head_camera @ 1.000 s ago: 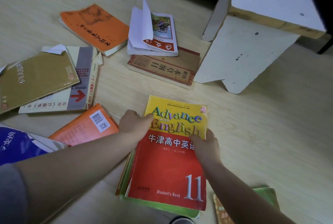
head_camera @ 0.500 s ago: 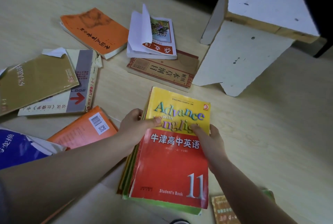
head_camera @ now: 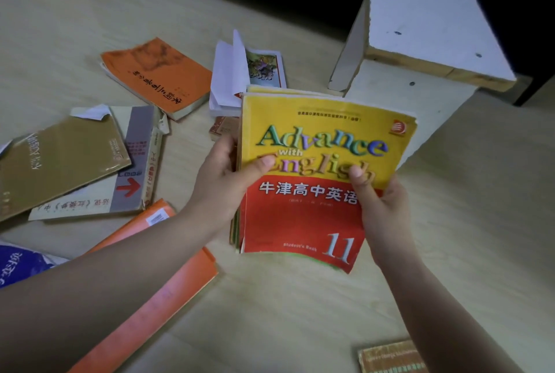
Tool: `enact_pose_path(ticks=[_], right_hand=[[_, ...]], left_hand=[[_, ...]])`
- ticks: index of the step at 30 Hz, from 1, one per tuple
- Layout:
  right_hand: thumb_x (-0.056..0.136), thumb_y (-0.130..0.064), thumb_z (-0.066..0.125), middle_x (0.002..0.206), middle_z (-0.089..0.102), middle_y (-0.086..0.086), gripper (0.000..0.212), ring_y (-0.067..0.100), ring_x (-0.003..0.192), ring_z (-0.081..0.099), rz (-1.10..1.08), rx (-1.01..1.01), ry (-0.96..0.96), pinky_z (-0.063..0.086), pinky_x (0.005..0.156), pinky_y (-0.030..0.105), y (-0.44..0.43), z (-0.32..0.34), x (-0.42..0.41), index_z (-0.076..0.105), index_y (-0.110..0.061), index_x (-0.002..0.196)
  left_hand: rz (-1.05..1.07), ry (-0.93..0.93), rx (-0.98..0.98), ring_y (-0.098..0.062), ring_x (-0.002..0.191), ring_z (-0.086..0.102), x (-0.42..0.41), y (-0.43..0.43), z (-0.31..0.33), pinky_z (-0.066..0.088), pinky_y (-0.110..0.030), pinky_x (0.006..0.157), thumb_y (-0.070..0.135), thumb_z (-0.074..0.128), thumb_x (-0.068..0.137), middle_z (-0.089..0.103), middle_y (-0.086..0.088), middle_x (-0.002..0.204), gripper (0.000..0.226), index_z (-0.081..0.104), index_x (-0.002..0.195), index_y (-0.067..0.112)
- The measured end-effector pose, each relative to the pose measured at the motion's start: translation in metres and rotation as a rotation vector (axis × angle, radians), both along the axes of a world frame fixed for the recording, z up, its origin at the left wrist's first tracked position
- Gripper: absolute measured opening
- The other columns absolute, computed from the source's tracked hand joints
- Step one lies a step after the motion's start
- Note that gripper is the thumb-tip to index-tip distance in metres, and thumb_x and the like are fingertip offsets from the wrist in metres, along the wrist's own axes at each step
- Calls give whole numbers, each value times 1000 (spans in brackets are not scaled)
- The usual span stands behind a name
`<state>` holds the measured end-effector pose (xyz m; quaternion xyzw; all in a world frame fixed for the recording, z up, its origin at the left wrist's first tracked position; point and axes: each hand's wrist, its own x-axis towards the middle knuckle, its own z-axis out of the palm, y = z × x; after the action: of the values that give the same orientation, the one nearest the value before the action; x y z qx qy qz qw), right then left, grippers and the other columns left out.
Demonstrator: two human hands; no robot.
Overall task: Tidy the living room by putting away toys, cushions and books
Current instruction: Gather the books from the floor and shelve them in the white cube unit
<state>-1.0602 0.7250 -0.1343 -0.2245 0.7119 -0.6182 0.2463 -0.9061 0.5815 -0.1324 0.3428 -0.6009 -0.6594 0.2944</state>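
Both hands hold one stack of textbooks (head_camera: 285, 90) from opposite sides. The left hand (head_camera: 222, 183) wraps the stack's left edge, with its thumb (head_camera: 264, 162) pressed flat on the front cover and its fingers hidden behind. The right hand (head_camera: 381, 210) clasps the right edge the same way, its thumb (head_camera: 357, 174) lying on the cover and its fingers curled round the back.

The top book is a yellow-and-red "Advance with English" student's book (head_camera: 300, 222), numbered 11, facing the camera. The worn edges of thinner books show behind it at the top and left. The stack appears to be held clear of the wooden floor (head_camera: 480, 222).

Just beyond the left hand's fingers, a brown book (head_camera: 220, 129) peeks out. An open book with fanned white pages (head_camera: 231, 78) lies on top of it. Farther left of that is an orange paperback (head_camera: 159, 75).

Out to the left of the left hand, a cream-and-grey book with a red arrow (head_camera: 132, 162) lies partly under a gold-covered book (head_camera: 60, 159). Under the left forearm runs an orange book with a barcode (head_camera: 168, 282), and a blue book (head_camera: 18, 264) lies at the far left edge.

Beyond the stack's upper right corner stands a white wooden stool (head_camera: 420, 27). Below the right forearm is a patterned brown book (head_camera: 390, 357).
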Motion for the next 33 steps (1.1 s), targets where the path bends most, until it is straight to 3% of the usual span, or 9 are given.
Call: enact_pose_path(ticks=[5, 8, 12, 16, 19, 22, 26, 33], right_hand=[[87, -28, 63, 105, 72, 0, 36, 9, 90, 70, -14, -57, 76, 53, 65, 17, 7, 2, 10, 58, -13, 120], [85, -28, 65, 105, 71, -6, 42, 3, 91, 69, -15, -53, 122, 51, 66, 12, 10, -1, 18, 55, -15, 123], [84, -28, 66, 108, 70, -4, 45, 10, 98, 68, -34, -91, 115, 56, 72, 23, 10, -3, 24, 52, -17, 125], [84, -26, 67, 109, 70, -3, 46, 15, 99, 69, -43, -120, 66, 58, 73, 30, 15, -9, 29, 50, -18, 125], [84, -35, 71, 111, 69, -1, 42, 18, 101, 68, -42, -65, 55, 58, 77, 39, 21, -23, 34, 53, -24, 121], [80, -40, 70, 113, 68, 1, 49, 18, 103, 67, -46, -29, 43, 58, 80, 34, 25, -35, 40, 56, -18, 122], [81, -31, 70, 108, 69, -1, 44, 13, 97, 68, -87, -43, 48, 56, 74, 22, 26, -39, 44, 55, -14, 119], [77, -27, 69, 106, 67, -1, 46, 8, 93, 67, -134, -78, 65, 53, 69, 16, 27, -39, 53, 53, -14, 118]], left_hand=[[-26, 9, -101, -14, 103, 66, -1, 1, 2, 53, -31, 86, 24, 67, 79, 68, 1, 111, 41, 54, 118, 19], [-26, 1, -76, -13, 100, 66, -3, 1, 2, 53, -30, 84, 22, 72, 81, 69, 2, 108, 40, 55, 117, 22], [-12, 2, -75, -4, 94, 66, -2, 7, 5, 51, -16, 76, 22, 69, 82, 70, 10, 101, 37, 55, 115, 27], [3, -32, -127, -7, 93, 67, 2, 13, 3, 53, -23, 81, 31, 73, 75, 70, 13, 98, 37, 55, 108, 35], [-9, -55, -141, -5, 93, 67, 6, 17, 0, 52, -17, 79, 31, 72, 71, 70, 12, 101, 44, 53, 111, 33], [-24, -97, -119, 1, 91, 66, 11, 23, -3, 48, -10, 74, 32, 73, 67, 70, 17, 100, 50, 53, 113, 31], [-22, -154, -95, 0, 94, 65, 15, 29, -10, 48, -27, 87, 35, 73, 64, 69, 20, 99, 49, 50, 108, 38], [5, -152, -64, -4, 89, 67, 17, 36, -11, 51, -37, 89, 23, 67, 65, 70, 18, 94, 44, 53, 94, 52]])
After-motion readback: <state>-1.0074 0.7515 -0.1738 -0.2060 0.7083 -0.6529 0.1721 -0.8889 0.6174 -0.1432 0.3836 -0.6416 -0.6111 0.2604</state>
